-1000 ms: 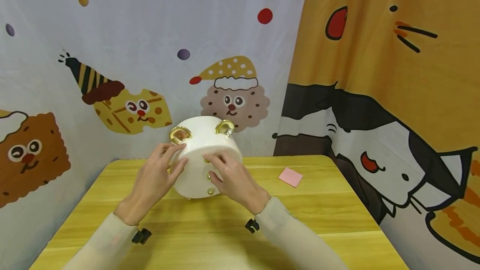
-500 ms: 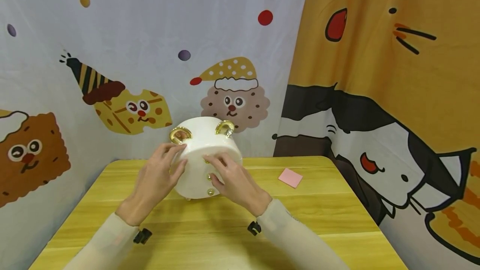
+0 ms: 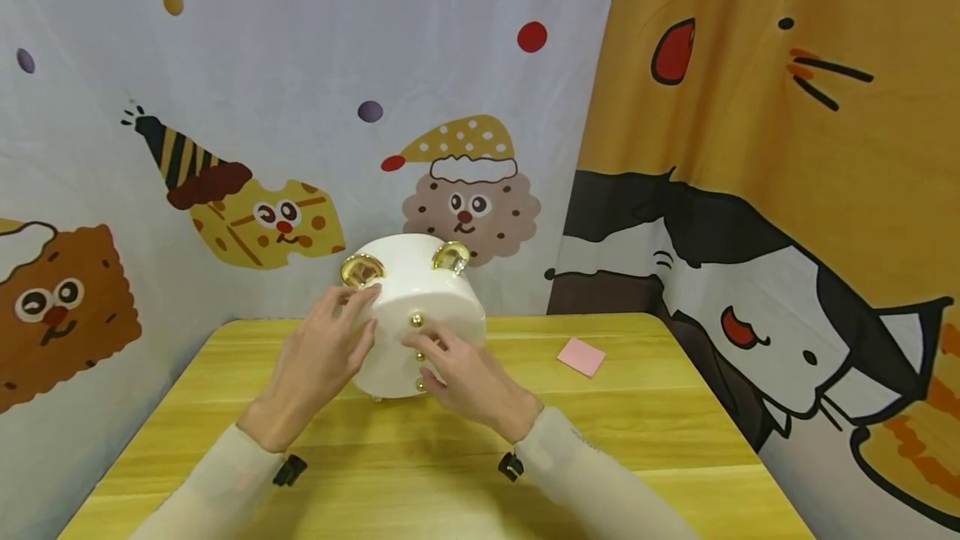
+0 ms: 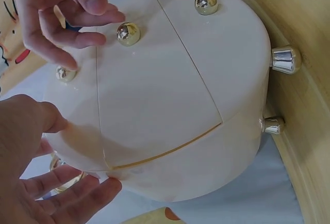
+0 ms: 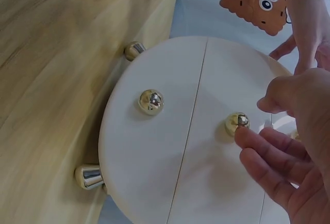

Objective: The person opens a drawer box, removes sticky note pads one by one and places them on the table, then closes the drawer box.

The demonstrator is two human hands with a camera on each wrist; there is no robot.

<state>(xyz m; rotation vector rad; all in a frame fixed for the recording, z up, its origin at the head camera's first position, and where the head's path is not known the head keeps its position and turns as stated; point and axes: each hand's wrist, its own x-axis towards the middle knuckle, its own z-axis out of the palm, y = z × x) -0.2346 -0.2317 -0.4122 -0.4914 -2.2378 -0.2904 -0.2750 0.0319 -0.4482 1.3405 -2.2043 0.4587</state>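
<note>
A white rounded drawer box [image 3: 386, 357] with gold ears and short gold feet stands on the table. Its front has three panels, each with a round gold knob. My left hand [image 3: 318, 361] rests at the box's upper left, the thumb on the front and the fingers along the rim. In front of the knobs is my right hand [image 3: 472, 373], its fingers loosely bent. One of its fingertips is right at the middle knob [image 5: 237, 123] in the right wrist view. The top knob [image 3: 416, 320] shows above that hand. A thin orange line [image 4: 170, 152] edges the middle panel's side.
A pink sticky-note pad [image 3: 581, 356] lies on the wooden table [image 3: 637, 432] to the right of the box. Close behind the box hangs a pale curtain [image 3: 300, 40] printed with cartoon figures. An orange cat-print curtain [image 3: 750, 123] hangs at the right.
My right hand has moved slightly down from the top knob, which is now uncovered, to the middle knob. My left hand has shifted slightly right along the rim.
</note>
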